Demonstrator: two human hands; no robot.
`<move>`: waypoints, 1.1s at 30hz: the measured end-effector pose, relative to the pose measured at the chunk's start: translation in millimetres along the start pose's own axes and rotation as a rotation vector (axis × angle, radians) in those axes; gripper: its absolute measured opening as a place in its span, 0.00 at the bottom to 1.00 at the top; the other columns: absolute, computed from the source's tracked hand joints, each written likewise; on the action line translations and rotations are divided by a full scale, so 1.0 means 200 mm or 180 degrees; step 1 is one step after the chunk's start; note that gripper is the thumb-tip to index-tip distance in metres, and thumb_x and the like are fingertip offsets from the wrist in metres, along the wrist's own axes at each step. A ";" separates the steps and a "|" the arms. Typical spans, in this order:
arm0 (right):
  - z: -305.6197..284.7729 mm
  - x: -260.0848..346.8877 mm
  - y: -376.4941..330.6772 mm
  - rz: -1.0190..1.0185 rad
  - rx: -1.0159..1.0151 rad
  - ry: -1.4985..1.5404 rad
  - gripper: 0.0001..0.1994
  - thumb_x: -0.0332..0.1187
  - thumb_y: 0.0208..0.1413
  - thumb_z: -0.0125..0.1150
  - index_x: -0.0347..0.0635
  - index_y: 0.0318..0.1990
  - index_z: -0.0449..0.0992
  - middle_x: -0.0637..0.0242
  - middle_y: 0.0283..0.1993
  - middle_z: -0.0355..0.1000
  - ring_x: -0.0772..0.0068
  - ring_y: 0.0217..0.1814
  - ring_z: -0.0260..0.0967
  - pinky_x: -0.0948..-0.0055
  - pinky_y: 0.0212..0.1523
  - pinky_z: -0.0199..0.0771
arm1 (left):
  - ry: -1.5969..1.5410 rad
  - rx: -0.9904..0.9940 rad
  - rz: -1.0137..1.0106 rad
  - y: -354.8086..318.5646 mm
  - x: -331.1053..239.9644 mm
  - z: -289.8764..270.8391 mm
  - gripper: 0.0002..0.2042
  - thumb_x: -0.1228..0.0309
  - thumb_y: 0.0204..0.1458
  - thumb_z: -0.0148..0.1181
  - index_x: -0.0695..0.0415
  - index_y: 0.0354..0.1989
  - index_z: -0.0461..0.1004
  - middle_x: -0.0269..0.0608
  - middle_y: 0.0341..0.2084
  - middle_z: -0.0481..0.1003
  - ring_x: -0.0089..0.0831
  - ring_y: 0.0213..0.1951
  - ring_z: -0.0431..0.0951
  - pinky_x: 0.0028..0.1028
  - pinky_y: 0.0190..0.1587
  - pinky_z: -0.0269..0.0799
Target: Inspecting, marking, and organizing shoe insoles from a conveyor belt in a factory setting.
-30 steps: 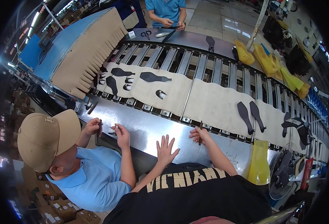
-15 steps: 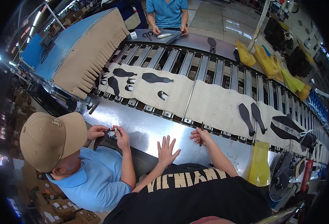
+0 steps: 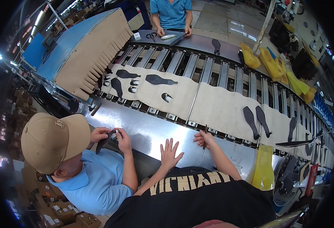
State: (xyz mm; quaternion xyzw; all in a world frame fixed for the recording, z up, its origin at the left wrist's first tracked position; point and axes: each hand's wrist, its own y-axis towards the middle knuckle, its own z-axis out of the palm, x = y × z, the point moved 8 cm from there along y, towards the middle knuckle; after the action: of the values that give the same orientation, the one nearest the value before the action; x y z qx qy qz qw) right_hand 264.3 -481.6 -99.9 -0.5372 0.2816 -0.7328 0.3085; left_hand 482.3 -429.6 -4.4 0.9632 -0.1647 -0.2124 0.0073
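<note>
My left hand (image 3: 169, 154) is open, fingers spread, palm down over the bare metal tabletop (image 3: 144, 136). Between the fingers of my right hand (image 3: 205, 139), at the table's far edge beside the conveyor, is a thin dark brown stick-like tool (image 3: 205, 131). What its lower end looks like is hard to make out. Beyond my hands, a cream cloth belt (image 3: 216, 102) lies on the rollers. Two dark shoe soles (image 3: 249, 118) rest on it to the right, and more soles (image 3: 160, 79) with small black-and-silver pieces (image 3: 166, 97) lie toward the left.
At my left, a co-worker in a tan cap (image 3: 51, 140) holds a dark strip-like part (image 3: 105, 142). Another person (image 3: 170, 15) stands across the conveyor. A blue machine with a fringed tan curtain (image 3: 95, 49) covers the belt's left end. Yellow plastic (image 3: 263, 167) hangs at right.
The tied bundle of dark soles at the belt's right end, seen broad side up before, now appears as a thin edge, with a single sole showing behind it. My hands have hardly moved.
</note>
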 end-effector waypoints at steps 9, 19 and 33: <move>0.01 0.01 0.00 0.0021 -0.0007 -0.0032 0.23 0.48 0.66 0.41 0.33 0.43 0.74 0.58 0.29 0.77 0.73 0.17 0.70 0.78 0.16 0.68 | 0.0014 -0.0024 0.0014 0.00 0.01 0.00 0.32 0.48 0.51 0.56 0.47 0.63 0.62 0.52 0.66 0.52 0.52 0.68 0.47 0.59 0.64 0.37; 0.03 0.01 0.01 0.0052 0.0019 -0.0030 0.24 0.48 0.66 0.41 0.32 0.43 0.74 0.57 0.29 0.77 0.73 0.16 0.70 0.78 0.16 0.68 | -0.0004 -0.0030 -0.0001 0.00 0.03 -0.01 0.32 0.48 0.51 0.57 0.47 0.63 0.63 0.52 0.66 0.52 0.53 0.68 0.48 0.59 0.64 0.38; -0.17 0.18 -0.02 -0.0994 -0.0875 -0.0356 0.17 0.44 0.61 0.49 0.38 0.39 0.76 0.61 0.24 0.76 0.75 0.16 0.66 0.74 0.14 0.58 | 0.0167 0.0106 -0.0088 -0.01 0.07 0.04 0.33 0.50 0.49 0.60 0.52 0.62 0.64 0.53 0.67 0.51 0.51 0.69 0.45 0.59 0.65 0.35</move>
State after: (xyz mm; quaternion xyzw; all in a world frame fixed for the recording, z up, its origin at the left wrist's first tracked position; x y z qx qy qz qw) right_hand 221.7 -504.2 -83.6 -0.6512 0.2746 -0.6954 0.1301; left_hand 491.2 -431.8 -18.4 0.9706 -0.1547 -0.1843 -0.0074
